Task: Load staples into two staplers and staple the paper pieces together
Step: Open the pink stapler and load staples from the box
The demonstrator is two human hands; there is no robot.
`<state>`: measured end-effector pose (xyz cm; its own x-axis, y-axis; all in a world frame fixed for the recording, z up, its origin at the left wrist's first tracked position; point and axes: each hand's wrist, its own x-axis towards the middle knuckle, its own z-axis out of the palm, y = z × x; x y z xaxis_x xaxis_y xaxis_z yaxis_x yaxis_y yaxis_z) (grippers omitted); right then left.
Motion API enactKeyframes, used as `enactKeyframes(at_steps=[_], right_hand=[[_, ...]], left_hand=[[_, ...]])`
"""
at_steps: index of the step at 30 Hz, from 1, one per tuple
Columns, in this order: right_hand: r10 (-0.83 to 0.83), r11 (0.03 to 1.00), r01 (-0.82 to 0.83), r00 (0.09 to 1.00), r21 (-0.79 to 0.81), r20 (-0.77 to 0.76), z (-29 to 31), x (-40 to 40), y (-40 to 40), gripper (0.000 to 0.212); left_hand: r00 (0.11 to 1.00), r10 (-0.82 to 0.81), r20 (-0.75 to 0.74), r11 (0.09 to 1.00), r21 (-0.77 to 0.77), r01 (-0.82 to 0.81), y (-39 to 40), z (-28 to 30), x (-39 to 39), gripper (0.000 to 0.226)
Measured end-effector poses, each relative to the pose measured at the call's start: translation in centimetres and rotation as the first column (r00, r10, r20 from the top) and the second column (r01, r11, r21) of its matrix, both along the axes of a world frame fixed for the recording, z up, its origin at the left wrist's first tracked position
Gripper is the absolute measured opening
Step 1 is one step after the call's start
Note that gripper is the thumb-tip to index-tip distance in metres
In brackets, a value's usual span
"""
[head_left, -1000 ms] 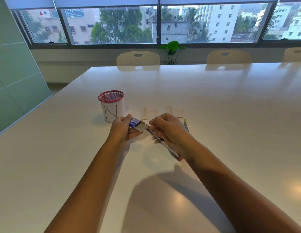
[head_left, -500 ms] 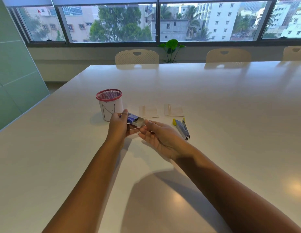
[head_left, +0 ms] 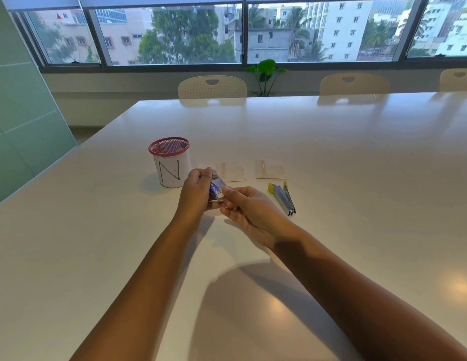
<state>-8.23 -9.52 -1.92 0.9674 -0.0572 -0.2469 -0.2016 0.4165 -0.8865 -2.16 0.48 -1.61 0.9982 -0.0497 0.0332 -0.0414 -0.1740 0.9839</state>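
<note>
Holding a small blue-and-white cardboard staple box (head_left: pixel 217 188) above the white table (head_left: pixel 331 152), the left hand (head_left: pixel 195 194) curls its fingers round the box while the right hand (head_left: pixel 249 208) pinches at its open end with thumb and fingertip, probably drawing out a staple strip, though nothing is clearly visible there. Loading is the step in hand. 1 yellow-tipped grey metal stapler (head_left: pixel 282 198) lies just right of the hands, untouched; 2 pale paper pieces (head_left: pixel 270 169) lie beyond, beside a red-rimmed white mesh cup (head_left: pixel 170 162). Next, the strip needs a light pinch, then the stapler opened.
</note>
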Motion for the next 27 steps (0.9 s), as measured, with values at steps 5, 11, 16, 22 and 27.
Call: enactKeyframes(at_steps=[5, 11, 16, 22, 27], right_hand=[[-0.031, 0.999, 0.032, 0.999, -0.032, 0.032, 0.1, -0.2, 0.0, 0.018], [-0.048, 0.998, 0.045, 0.996, 0.048, 0.081, 1.4, -0.4, -0.9, 0.029], [-0.184, 0.983, 0.181, 0.973, 0.037, 0.139, 3.2, -0.4, -3.0, 0.018], [-0.082, 0.624, 0.222, 0.972, -0.749, 0.22, 2.7, 0.2, -4.5, 0.026], [0.098, 0.228, 0.099, 0.987, -0.969, 0.124, 0.4, 0.9, -5.1, 0.04]], left_hand=[[1.0, -0.021, -0.015, 1.0, -0.009, 0.021, -0.5, -0.1, 0.2, 0.041], [0.989, -0.01, -0.149, 0.99, -0.14, -0.011, 0.5, -0.1, 1.0, 0.04], [0.997, 0.07, 0.026, 0.949, 0.307, -0.074, 2.2, -1.3, 2.4, 0.035], [0.981, 0.055, 0.188, 0.708, 0.685, -0.171, 2.7, -3.5, 2.4, 0.032], [0.967, 0.105, 0.234, 0.497, 0.83, -0.255, 3.1, -3.6, 2.5, 0.039]])
